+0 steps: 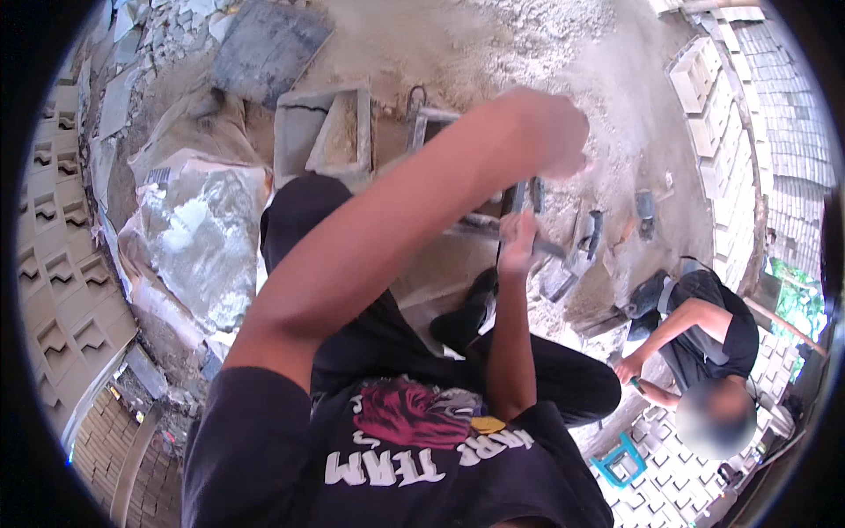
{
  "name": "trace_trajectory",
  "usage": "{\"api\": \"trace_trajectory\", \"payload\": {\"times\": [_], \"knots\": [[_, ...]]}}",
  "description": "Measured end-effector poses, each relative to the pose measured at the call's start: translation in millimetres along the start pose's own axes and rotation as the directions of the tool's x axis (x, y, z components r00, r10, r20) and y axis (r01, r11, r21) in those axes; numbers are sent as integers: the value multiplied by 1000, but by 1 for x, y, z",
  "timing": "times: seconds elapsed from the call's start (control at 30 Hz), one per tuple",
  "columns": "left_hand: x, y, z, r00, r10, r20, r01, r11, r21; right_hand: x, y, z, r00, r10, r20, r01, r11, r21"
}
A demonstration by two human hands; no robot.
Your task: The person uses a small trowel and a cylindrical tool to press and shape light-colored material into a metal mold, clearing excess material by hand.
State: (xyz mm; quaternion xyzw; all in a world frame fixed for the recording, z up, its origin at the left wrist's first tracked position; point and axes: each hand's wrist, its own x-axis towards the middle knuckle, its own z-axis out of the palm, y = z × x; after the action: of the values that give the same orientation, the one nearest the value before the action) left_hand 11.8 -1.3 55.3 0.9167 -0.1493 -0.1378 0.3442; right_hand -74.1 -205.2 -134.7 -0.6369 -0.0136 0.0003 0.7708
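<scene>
My left arm stretches across to the far right. My left hand (556, 139) is smeared by motion above the pale powdery ground, so its fingers do not show clearly. Below it, my right hand (518, 242) is closed around a dark bar-like handle (549, 250); the rest of that tool is partly hidden. Just left of my right hand lies a rectangular frame mold (480, 220), largely covered by my left forearm. A metal-edged box (431, 123) shows beyond the forearm.
An open grey box (324, 132) stands left of my arm, near a torn sack of pale powder (207, 238). Molds and tools (591, 231) lie at right. Another person (704, 317) crouches there by a teal stool (620, 459). Stacked blocks (62, 255) line the left.
</scene>
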Motion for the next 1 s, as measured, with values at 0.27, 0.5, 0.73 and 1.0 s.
{"api": "trace_trajectory", "payload": {"times": [0.27, 0.5, 0.73, 1.0], "knots": [[-2, -10, 2, 999, -38, -22, 39, 998, 53, -1, -114, 41, 998, -47, -39, 46, 998, -44], [1, 6, -1, 999, -28, 25, 26, 997, 66, -6, 28, 21, 999, 19, 36, -13, 987, -159], [-8, -9, -6, 996, -85, 37, 84, 996, 31, -9, -67, 48, 998, -46, -34, 43, 995, -93], [0, 0, 1, 997, -75, 15, 74, 995, 64, -23, 38, 10, 992, 38, 123, -5, 968, -251]]}}
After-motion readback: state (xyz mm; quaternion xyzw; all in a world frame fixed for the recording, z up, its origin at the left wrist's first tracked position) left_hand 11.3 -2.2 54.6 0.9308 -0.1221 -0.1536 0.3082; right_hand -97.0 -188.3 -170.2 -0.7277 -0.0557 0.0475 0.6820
